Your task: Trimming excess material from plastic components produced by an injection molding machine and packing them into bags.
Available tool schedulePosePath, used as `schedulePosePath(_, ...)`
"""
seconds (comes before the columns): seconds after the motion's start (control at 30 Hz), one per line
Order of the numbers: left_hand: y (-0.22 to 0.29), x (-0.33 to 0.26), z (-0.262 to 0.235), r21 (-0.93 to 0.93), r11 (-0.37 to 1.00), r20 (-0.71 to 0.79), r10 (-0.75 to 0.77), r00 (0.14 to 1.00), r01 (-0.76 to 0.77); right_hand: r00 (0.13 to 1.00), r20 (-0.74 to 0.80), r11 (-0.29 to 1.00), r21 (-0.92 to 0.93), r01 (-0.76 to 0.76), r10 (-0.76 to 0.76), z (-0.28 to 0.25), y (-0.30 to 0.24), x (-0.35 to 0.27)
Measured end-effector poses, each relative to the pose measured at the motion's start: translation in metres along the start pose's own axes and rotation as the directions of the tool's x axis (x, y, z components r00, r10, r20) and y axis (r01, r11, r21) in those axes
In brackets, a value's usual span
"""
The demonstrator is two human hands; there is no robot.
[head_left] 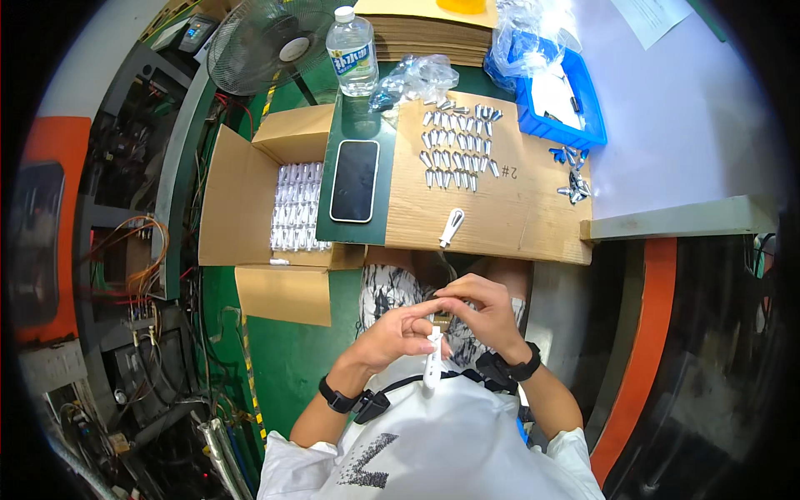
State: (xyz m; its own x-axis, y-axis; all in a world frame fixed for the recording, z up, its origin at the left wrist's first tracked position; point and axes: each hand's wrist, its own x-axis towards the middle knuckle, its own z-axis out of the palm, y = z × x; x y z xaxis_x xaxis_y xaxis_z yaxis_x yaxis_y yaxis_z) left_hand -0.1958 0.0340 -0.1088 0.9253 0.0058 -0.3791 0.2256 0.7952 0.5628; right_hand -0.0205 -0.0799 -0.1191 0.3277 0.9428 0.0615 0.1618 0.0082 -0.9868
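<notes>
In front of my lap, my left hand (385, 337) is closed round a small white plastic handle-like piece (432, 358), which hangs down from its thumb and fingers. My right hand (487, 310) meets it, with thumb and fingers pinched together by the left fingertips. A small brownish piece (442, 319) shows between the hands; what the right fingers hold is too small to make out. Beyond them, a similar white piece with a dark slot (452, 227) lies at the near edge of a cardboard sheet (525, 225). Rows of small silver metal parts (450, 140) are laid out farther back.
An open carton (236, 200) of stacked white pieces stands at the left. A phone (355, 181), a water bottle (353, 54) and plastic bags (417, 79) sit beside the sheet. Loose metal parts (575, 187) lie right, below a blue bin (562, 129). A fan (271, 50) stands behind.
</notes>
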Motion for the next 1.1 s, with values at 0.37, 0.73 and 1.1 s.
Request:
schedulePosePath(0.37, -0.001, -0.015, -0.013, 0.044, 0.996, -0.130, 0.079, 0.988, -0.074, 0.983, -0.146, 0.564, -0.824, -0.059, -0.111, -0.046, 0.017, 0.031)
schedulePosePath(0.73, -0.019, -0.035, -0.031, 0.363, 0.908, -0.389, 0.352, 0.852, -0.210, 0.818, 0.572, 0.187, -0.798, 0.573, -0.064, -0.037, 0.045, 0.106)
schedulePosePath(1.1, 0.003, -0.023, -0.012, 0.539, 0.757, -0.385, 0.611, 0.691, -0.369, 0.909, 0.242, 0.774, 0.478, -0.415, 0.338, 0.002, -0.005, 0.037)
